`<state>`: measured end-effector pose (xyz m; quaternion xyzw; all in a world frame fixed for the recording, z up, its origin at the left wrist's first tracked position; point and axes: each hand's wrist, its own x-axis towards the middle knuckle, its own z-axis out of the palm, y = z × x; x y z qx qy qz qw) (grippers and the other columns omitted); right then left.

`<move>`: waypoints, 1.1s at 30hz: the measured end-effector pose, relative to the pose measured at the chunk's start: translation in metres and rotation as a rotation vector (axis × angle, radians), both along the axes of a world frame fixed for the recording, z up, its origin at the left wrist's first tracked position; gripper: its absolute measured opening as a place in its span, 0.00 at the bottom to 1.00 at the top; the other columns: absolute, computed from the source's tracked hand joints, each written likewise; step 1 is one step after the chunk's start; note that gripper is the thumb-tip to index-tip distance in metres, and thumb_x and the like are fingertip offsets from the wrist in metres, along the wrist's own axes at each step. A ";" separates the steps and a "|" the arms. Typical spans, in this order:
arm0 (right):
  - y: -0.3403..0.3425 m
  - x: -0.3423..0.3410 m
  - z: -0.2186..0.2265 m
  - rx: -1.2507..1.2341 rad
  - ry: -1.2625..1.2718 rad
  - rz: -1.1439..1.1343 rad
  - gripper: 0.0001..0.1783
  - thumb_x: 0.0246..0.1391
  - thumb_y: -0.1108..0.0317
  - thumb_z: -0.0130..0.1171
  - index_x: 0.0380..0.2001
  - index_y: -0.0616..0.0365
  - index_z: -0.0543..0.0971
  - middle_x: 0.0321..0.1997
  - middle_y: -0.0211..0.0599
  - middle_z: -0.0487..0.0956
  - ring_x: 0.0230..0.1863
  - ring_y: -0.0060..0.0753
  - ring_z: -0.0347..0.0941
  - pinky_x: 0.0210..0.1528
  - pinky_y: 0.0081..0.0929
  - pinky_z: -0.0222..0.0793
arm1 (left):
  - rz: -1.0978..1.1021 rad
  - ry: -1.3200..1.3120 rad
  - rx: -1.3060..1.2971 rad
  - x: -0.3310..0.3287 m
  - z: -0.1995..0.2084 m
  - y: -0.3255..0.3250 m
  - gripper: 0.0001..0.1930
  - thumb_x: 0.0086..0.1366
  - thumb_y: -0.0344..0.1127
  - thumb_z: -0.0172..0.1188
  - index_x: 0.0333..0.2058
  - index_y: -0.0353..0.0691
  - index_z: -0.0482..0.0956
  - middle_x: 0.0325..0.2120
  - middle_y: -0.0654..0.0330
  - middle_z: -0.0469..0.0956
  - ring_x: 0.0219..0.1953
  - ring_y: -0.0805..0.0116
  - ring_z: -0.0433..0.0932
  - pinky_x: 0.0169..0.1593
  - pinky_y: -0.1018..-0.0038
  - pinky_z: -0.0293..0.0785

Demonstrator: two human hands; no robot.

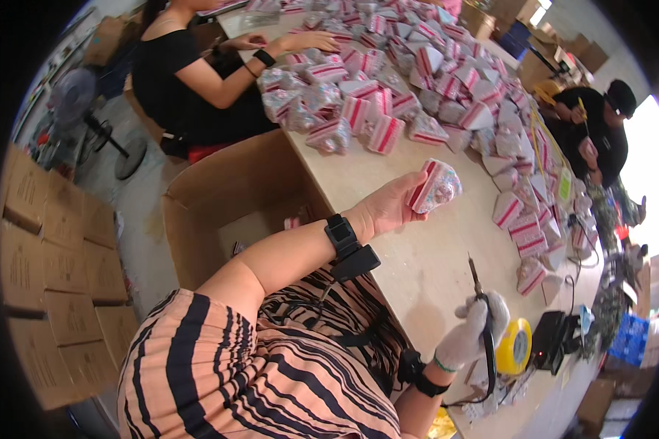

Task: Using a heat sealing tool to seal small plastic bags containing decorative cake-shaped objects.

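Inside tabletop (417, 271) edge, held packet (441, 186) — room around

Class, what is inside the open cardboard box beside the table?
What look like red-and-white packets lie inside the box; the left forearm covers part of its floor, hiding anything there.

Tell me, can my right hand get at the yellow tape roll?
Probably yes: your gloved right hand is right beside the yellow tape roll, though the pointed tool it holds and the black cord could hinder gripping.
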<state>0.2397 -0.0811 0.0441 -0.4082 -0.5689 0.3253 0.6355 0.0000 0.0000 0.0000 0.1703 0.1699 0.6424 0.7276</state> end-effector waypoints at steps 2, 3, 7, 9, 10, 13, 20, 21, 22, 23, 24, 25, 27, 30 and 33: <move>-0.005 -0.017 0.005 0.053 0.027 -0.007 0.10 0.54 0.74 0.53 0.40 0.62 0.74 0.29 0.39 0.73 0.22 0.23 0.68 0.24 0.18 0.64 | -0.054 0.087 0.022 0.011 -0.004 -0.002 0.21 0.58 0.44 0.65 0.48 0.46 0.73 0.37 0.64 0.79 0.37 0.74 0.77 0.39 0.76 0.76; 0.005 -0.009 -0.001 0.061 0.040 -0.033 0.10 0.54 0.74 0.53 0.40 0.62 0.74 0.29 0.39 0.73 0.22 0.23 0.68 0.24 0.18 0.64 | -0.079 0.101 0.031 0.029 -0.009 0.008 0.21 0.58 0.44 0.65 0.48 0.46 0.73 0.37 0.64 0.79 0.37 0.74 0.77 0.39 0.76 0.76; 0.002 -0.005 0.003 0.082 0.050 -0.026 0.09 0.54 0.75 0.52 0.40 0.63 0.73 0.31 0.39 0.73 0.24 0.23 0.69 0.23 0.18 0.65 | -0.165 0.020 -0.027 0.055 -0.007 -0.004 0.17 0.64 0.45 0.58 0.46 0.42 0.74 0.36 0.62 0.78 0.36 0.71 0.77 0.37 0.72 0.74; 0.000 -0.004 0.002 0.110 0.093 -0.064 0.10 0.54 0.75 0.53 0.40 0.63 0.72 0.32 0.39 0.73 0.24 0.24 0.69 0.23 0.18 0.66 | -0.153 -0.007 -0.038 0.057 -0.003 -0.008 0.16 0.64 0.45 0.58 0.45 0.42 0.74 0.36 0.62 0.78 0.35 0.71 0.77 0.36 0.72 0.74; 0.001 -0.003 0.002 0.104 0.097 -0.074 0.10 0.54 0.75 0.53 0.40 0.63 0.72 0.32 0.39 0.73 0.24 0.24 0.69 0.23 0.18 0.66 | -0.194 -0.001 -0.016 0.057 -0.001 -0.008 0.16 0.64 0.45 0.58 0.44 0.42 0.73 0.36 0.62 0.78 0.35 0.72 0.77 0.36 0.72 0.74; 0.000 0.001 0.001 0.134 0.091 -0.035 0.10 0.55 0.75 0.53 0.41 0.63 0.72 0.33 0.39 0.74 0.23 0.23 0.68 0.23 0.17 0.65 | -0.152 0.081 -0.032 0.062 0.000 -0.004 0.17 0.63 0.46 0.59 0.44 0.42 0.73 0.36 0.62 0.78 0.35 0.72 0.77 0.38 0.72 0.75; 0.004 0.000 -0.008 0.030 0.018 -0.046 0.11 0.50 0.78 0.61 0.38 0.63 0.75 0.37 0.40 0.77 0.34 0.28 0.74 0.38 0.24 0.71 | 0.137 0.365 -0.051 0.077 0.007 -0.004 0.20 0.61 0.46 0.62 0.43 0.38 0.73 0.36 0.63 0.78 0.38 0.76 0.77 0.43 0.77 0.73; 0.005 -0.001 -0.009 0.026 -0.021 -0.066 0.10 0.50 0.78 0.61 0.38 0.63 0.76 0.38 0.40 0.77 0.37 0.29 0.74 0.42 0.27 0.71 | 0.131 0.377 -0.075 0.077 0.007 -0.005 0.20 0.61 0.46 0.62 0.43 0.38 0.73 0.36 0.63 0.78 0.38 0.76 0.77 0.43 0.77 0.73; 0.006 0.000 -0.010 0.025 -0.021 -0.068 0.10 0.50 0.78 0.61 0.38 0.63 0.76 0.38 0.40 0.77 0.37 0.29 0.74 0.42 0.27 0.71 | 0.128 0.438 -0.102 0.077 0.006 -0.007 0.20 0.61 0.46 0.62 0.43 0.37 0.73 0.36 0.63 0.78 0.38 0.76 0.77 0.44 0.78 0.72; 0.006 0.000 -0.011 0.001 -0.031 -0.071 0.10 0.50 0.77 0.61 0.38 0.63 0.76 0.39 0.40 0.78 0.39 0.30 0.74 0.45 0.28 0.71 | 0.129 0.492 -0.118 0.076 0.005 -0.008 0.20 0.61 0.46 0.62 0.43 0.36 0.74 0.36 0.62 0.78 0.38 0.76 0.77 0.44 0.79 0.72; 0.007 0.000 -0.013 -0.024 -0.042 -0.074 0.10 0.50 0.77 0.61 0.38 0.63 0.77 0.39 0.40 0.78 0.41 0.30 0.74 0.48 0.29 0.70 | 0.124 0.500 -0.130 0.076 0.004 -0.008 0.20 0.61 0.46 0.62 0.43 0.36 0.74 0.36 0.62 0.78 0.38 0.76 0.77 0.44 0.79 0.72; 0.007 0.000 -0.014 -0.026 -0.042 -0.075 0.10 0.50 0.77 0.61 0.38 0.63 0.77 0.39 0.40 0.78 0.41 0.30 0.74 0.48 0.29 0.70 | 0.116 0.537 -0.152 0.076 0.003 -0.008 0.19 0.61 0.45 0.62 0.43 0.36 0.74 0.36 0.62 0.78 0.38 0.76 0.77 0.45 0.78 0.72; 0.009 -0.001 -0.016 -0.005 -0.050 -0.091 0.10 0.49 0.78 0.61 0.38 0.63 0.77 0.39 0.40 0.78 0.41 0.30 0.74 0.48 0.29 0.70 | 0.106 0.575 -0.172 0.077 0.001 -0.007 0.19 0.61 0.45 0.62 0.43 0.36 0.74 0.36 0.61 0.78 0.38 0.75 0.77 0.46 0.78 0.71; 0.010 -0.001 -0.018 -0.023 -0.038 -0.090 0.10 0.49 0.78 0.62 0.37 0.63 0.77 0.40 0.40 0.78 0.41 0.31 0.74 0.48 0.29 0.70 | 0.136 0.573 -0.162 0.079 -0.002 -0.007 0.18 0.62 0.44 0.62 0.42 0.35 0.75 0.37 0.60 0.79 0.39 0.75 0.78 0.47 0.77 0.71; 0.011 -0.001 -0.019 -0.020 -0.040 -0.099 0.10 0.49 0.78 0.62 0.37 0.63 0.77 0.40 0.40 0.78 0.41 0.31 0.74 0.49 0.29 0.70 | 0.142 0.615 -0.142 0.080 -0.003 -0.008 0.18 0.62 0.43 0.62 0.43 0.35 0.74 0.37 0.60 0.79 0.40 0.74 0.78 0.47 0.77 0.72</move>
